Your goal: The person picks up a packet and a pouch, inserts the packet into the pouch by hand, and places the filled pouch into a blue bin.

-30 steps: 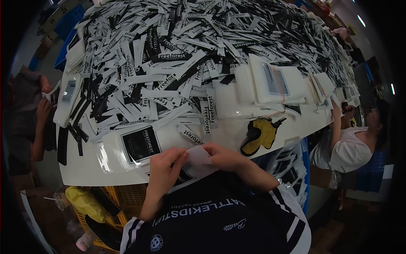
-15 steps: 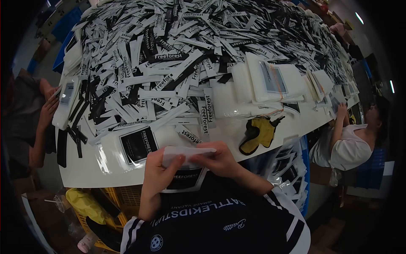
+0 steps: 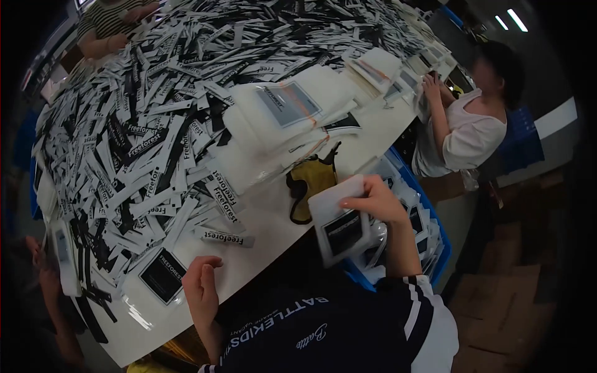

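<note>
Right hand (image 3: 380,198): one, grasping one translucent pouch (image 3: 341,233) by its upper edge, thumb on the near face.
Pouch: right side, near, in front of the blue bin (image 3: 443,258); one black FREEFOREST label.
Left hand (image 3: 202,289): one, released, fingers loosely curled, at the tabletop (image 3: 264,214) near edge, beside one black label (image 3: 163,275).
Stick packets (image 3: 143,140): heaped left and far, too many to count.
Yellow-and-black item (image 3: 320,177): one, beyond the pouch.
Other people: three; right (image 3: 466,130), far left (image 3: 112,25), near left (image 3: 48,280).

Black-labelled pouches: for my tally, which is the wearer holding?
The pouch in the right hand; those in the blue bin and beside the left hand lie unheld.
</note>
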A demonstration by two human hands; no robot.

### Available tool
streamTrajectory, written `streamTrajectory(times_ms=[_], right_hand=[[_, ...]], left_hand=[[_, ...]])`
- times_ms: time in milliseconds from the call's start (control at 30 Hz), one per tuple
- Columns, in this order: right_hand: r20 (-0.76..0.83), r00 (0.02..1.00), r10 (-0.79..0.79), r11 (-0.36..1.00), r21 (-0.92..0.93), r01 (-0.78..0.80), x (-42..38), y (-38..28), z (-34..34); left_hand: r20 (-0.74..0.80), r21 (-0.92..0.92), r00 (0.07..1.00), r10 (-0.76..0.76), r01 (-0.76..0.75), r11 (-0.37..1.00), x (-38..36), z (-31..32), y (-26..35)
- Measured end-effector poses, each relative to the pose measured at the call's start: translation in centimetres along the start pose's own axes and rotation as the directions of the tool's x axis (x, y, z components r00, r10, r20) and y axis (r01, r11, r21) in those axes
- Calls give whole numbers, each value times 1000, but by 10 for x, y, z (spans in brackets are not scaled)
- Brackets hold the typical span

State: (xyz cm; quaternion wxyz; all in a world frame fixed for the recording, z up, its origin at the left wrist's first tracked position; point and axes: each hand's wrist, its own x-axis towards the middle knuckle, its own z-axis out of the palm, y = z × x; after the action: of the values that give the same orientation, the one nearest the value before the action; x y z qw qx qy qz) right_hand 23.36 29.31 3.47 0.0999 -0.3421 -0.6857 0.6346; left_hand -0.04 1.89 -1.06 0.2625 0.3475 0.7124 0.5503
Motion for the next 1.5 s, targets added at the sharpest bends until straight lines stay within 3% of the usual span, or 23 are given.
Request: streamTrajectory(times_ms=[33,67,100,133,200,233,300,400,433,533,633,700,800,867,900,967,1000,1033,1133,1233,1267,1333,1500], right_hand=[[-128,990,63,997,-38,-69,-6,21,-21],[-454,891,5,962,-240,-128,-13,38,-29],[-704,700,-121,882,-400,-249,-19,54,-33],[-713,629,-309,663,-636,-395,-24,68,-35],[-656,655,-374,665,-682,-304,-22,121,-22],[-582,737,-344,710,-675,-201,-19,136,-2],[-601,796,-72,452,-731,-511,-15,139,39],[-688,725,-14,237,-707,-667,-2,240,12],[-659,728,191,345,-649,-678,-13,202,10],[-696,715,62,514,-592,-621,-35,228,-21],[-773,634,16,537,-528,-658,-62,245,-32],[-756,652,64,527,-529,-665,-76,248,-33],[-654,728,207,314,-660,-682,-80,235,-37],[-438,799,411,346,-736,-581,-75,199,-43],[-487,741,463,176,-769,-615,-57,124,-16],[-248,935,252,464,-817,-342,-34,50,12],[38,991,132,670,-740,-61,-18,19,25],[290,956,-43,805,-557,205,-1,-6,38],[532,774,-344,689,-417,593,52,-41,101],[599,399,-694,317,-243,917,110,-34,183],[603,378,-702,305,-224,925,123,-30,205],[617,187,-765,-53,-349,936,143,-20,240],[653,436,-620,41,-528,849,168,-17,240]], left_hand=[[21,-4,1000,9,-9,1000,1,0,-3],[14,-9,1000,10,-10,1000,1,-1,-6],[2,-13,1000,8,-8,1000,2,0,-8],[15,-16,1000,9,-9,1000,4,3,-8],[35,-45,999,18,-16,999,9,10,-8],[41,-46,999,20,-19,999,11,13,-7],[89,-28,996,-1,3,1000,11,17,-6],[109,-35,994,-19,23,999,9,18,-12],[119,-31,993,-18,22,999,8,16,-13],[111,0,993,-50,50,999,6,13,-14],[95,-23,991,-97,99,995,4,13,-14],[46,-60,998,-49,52,997,3,15,-14],[-39,40,999,-12,14,999,1,6,-12],[-137,125,989,55,-37,991,3,2,-12],[-187,211,974,125,-84,974,3,-2,-10],[-189,342,974,128,-57,938,3,-7,-6],[-183,389,970,159,-77,918,3,-8,-12],[-153,431,967,205,-121,894,2,-8,-22],[-86,638,952,293,-174,751,2,-1,-35],[-81,637,955,285,-171,752,1,-2,-36],[-94,613,957,274,-161,774,1,-3,-35],[-118,566,956,268,-157,809,-4,-6,-40],[-199,419,944,264,-161,894,-16,-14,-35]])
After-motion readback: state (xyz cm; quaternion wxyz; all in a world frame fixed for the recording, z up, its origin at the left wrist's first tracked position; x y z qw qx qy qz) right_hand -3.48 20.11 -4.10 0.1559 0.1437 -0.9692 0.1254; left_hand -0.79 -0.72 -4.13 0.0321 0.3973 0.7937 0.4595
